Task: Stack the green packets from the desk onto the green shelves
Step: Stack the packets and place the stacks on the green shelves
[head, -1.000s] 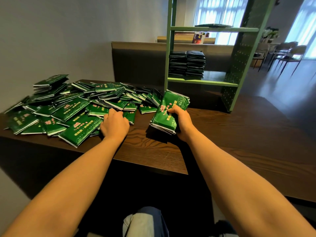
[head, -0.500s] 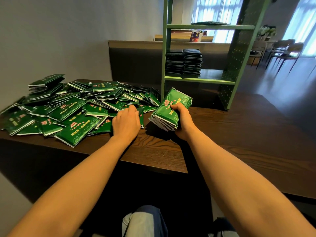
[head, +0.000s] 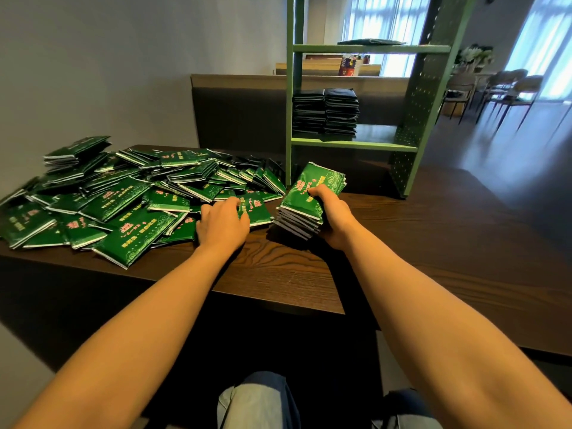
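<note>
One stack (head: 311, 188) gripped by right hand (head: 334, 216) (thumb on top).

A plain grey wall (head: 123, 72) runs along my left. Ahead of me stands a dark padded partition (head: 241, 113) with a pale wooden cap, and beyond it a wooden counter (head: 325, 68) carries a small colourful box (head: 348, 66). Tall windows (head: 371, 20) with sheer curtains glow behind that. Off to my right, across the dark floor (head: 510, 156), a few chairs (head: 513, 91) stand near another bright window (head: 544, 41), with white flowers (head: 473, 55) just beside them.
</note>
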Tool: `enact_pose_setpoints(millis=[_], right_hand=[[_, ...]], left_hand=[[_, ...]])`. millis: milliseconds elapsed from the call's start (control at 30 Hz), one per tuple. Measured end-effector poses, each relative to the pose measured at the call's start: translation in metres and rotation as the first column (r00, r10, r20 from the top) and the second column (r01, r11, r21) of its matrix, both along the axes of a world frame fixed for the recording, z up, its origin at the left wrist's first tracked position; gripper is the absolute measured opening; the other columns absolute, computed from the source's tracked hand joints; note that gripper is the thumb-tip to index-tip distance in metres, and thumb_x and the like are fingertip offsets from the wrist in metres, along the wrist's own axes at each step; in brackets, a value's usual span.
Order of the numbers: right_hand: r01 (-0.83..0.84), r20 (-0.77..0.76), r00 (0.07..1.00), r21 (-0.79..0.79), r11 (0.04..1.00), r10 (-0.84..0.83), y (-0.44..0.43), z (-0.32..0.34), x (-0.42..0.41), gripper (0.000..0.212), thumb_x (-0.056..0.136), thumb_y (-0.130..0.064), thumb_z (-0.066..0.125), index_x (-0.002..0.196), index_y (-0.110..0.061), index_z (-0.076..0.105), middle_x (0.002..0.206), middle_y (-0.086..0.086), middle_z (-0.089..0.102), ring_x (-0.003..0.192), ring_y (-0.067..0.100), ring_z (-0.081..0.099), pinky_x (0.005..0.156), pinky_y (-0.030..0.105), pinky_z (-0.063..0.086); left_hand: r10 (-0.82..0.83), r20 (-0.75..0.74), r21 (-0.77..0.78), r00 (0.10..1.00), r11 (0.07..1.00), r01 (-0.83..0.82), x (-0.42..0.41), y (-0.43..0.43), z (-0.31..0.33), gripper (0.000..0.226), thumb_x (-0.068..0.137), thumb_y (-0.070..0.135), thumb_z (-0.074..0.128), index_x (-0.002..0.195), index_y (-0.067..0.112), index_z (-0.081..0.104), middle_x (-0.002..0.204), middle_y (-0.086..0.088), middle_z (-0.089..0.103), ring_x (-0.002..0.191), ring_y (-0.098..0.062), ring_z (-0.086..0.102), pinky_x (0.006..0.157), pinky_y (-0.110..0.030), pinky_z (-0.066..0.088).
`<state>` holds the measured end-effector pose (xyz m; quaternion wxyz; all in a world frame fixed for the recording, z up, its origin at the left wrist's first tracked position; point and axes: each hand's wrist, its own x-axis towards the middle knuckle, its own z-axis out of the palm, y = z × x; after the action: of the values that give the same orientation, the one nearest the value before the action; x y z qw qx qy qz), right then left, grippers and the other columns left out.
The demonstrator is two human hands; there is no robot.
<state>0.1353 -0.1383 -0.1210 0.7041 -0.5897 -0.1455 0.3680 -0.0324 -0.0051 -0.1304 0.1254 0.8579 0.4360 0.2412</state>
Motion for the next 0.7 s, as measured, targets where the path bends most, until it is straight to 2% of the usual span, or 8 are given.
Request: enact_pose_setpoints(millis=[67, 133, 233, 367, 467, 567, 633, 700], right_hand=[[-0.004, 0.033, 0.999, -0.013, 1.000, 0.004, 0.001, -0.004, -0.001, 0.074, 0.063, -0.042, 0.080, 0.126, -0.008, 0.062, 0.110, 0.014, 0.077, 0.099, 0.031, 0.076, 0.089, 0.048, 0.060], [-0.013, 0.070, 0.997, -0.022, 1.000, 0.014, 0.000, -0.006, -0.001, 0.055, 0.074, -0.038, 0.077, 0.119, -0.008, 0.067, 0.108, 0.014, 0.078, 0.100, 0.031, 0.075, 0.090, 0.048, 0.060], [-0.026, 0.091, 0.995, -0.029, 0.999, 0.029, -0.001, -0.006, 0.000, 0.040, 0.085, -0.033, 0.073, 0.116, -0.008, 0.069, 0.093, 0.007, 0.078, 0.085, 0.024, 0.076, 0.073, 0.037, 0.060], [-0.050, 0.086, 0.995, -0.015, 0.999, 0.051, -0.001, -0.007, 0.001, 0.034, 0.088, -0.030, 0.071, 0.114, -0.008, 0.069, 0.095, 0.008, 0.079, 0.091, 0.026, 0.075, 0.081, 0.040, 0.058], [-0.053, 0.080, 0.995, -0.030, 0.998, 0.055, 0.000, -0.008, 0.004, 0.038, 0.088, -0.033, 0.072, 0.116, -0.008, 0.068, 0.100, 0.010, 0.079, 0.095, 0.029, 0.075, 0.088, 0.044, 0.059], [-0.036, 0.071, 0.997, -0.038, 0.999, 0.039, 0.000, -0.008, 0.004, 0.045, 0.085, -0.036, 0.074, 0.120, -0.008, 0.067, 0.105, 0.012, 0.078, 0.098, 0.029, 0.075, 0.092, 0.045, 0.058], [-0.030, 0.057, 0.998, -0.043, 0.999, 0.033, 0.000, -0.007, 0.002, 0.062, 0.076, -0.042, 0.079, 0.126, -0.008, 0.063, 0.110, 0.013, 0.078, 0.101, 0.030, 0.075, 0.095, 0.048, 0.058], [-0.021, 0.020, 1.000, -0.042, 0.999, 0.022, -0.001, -0.005, 0.000, 0.084, 0.061, -0.046, 0.083, 0.132, -0.009, 0.059, 0.114, 0.015, 0.076, 0.102, 0.032, 0.075, 0.094, 0.052, 0.059]], left_hand=[[-0.015, 0.035, 0.024, 0.999, 1.000, 0.014, 0.001, -0.004, 0.001, 0.028, 0.097, 0.024, 0.056, 0.124, 0.021, 0.064, 0.126, -0.008, 0.063, 0.122, -0.036, 0.047, 0.093, -0.048, 0.045], [-0.043, 0.113, 0.008, 0.993, 0.999, 0.043, 0.003, -0.006, 0.000, 0.028, 0.095, 0.016, 0.058, 0.122, 0.022, 0.063, 0.128, -0.007, 0.060, 0.118, -0.033, 0.053, 0.094, -0.046, 0.046], [-0.076, 0.195, -0.050, 0.978, 0.995, 0.087, 0.005, -0.007, -0.001, 0.038, 0.092, 0.005, 0.055, 0.126, 0.021, 0.060, 0.134, -0.006, 0.053, 0.117, -0.030, 0.054, 0.091, -0.041, 0.043], [-0.124, 0.016, 0.106, 0.992, 0.987, 0.122, 0.003, -0.009, -0.006, 0.033, 0.094, 0.015, 0.052, 0.120, 0.025, 0.070, 0.143, 0.002, 0.047, 0.131, -0.028, 0.038, 0.101, -0.047, 0.035], [-0.220, -0.078, 0.091, 0.972, 0.970, 0.227, 0.001, -0.013, -0.006, 0.041, 0.092, 0.036, 0.053, 0.130, 0.027, 0.061, 0.140, 0.007, 0.052, 0.131, -0.023, 0.040, 0.099, -0.044, 0.033], [-0.276, -0.176, 0.048, 0.945, 0.956, 0.289, 0.002, -0.012, -0.006, 0.056, 0.088, 0.041, 0.058, 0.142, 0.034, 0.048, 0.147, 0.009, 0.045, 0.136, -0.022, 0.036, 0.102, -0.047, 0.033], [-0.265, -0.129, 0.079, 0.956, 0.958, 0.276, 0.002, -0.010, -0.008, 0.048, 0.091, 0.037, 0.056, 0.139, 0.036, 0.052, 0.145, 0.009, 0.049, 0.134, -0.022, 0.039, 0.101, -0.047, 0.034], [-0.246, -0.002, 0.139, 0.969, 0.960, 0.244, 0.003, -0.009, -0.011, 0.035, 0.095, 0.032, 0.053, 0.129, 0.033, 0.062, 0.135, 0.009, 0.058, 0.129, -0.022, 0.044, 0.098, -0.045, 0.035]])
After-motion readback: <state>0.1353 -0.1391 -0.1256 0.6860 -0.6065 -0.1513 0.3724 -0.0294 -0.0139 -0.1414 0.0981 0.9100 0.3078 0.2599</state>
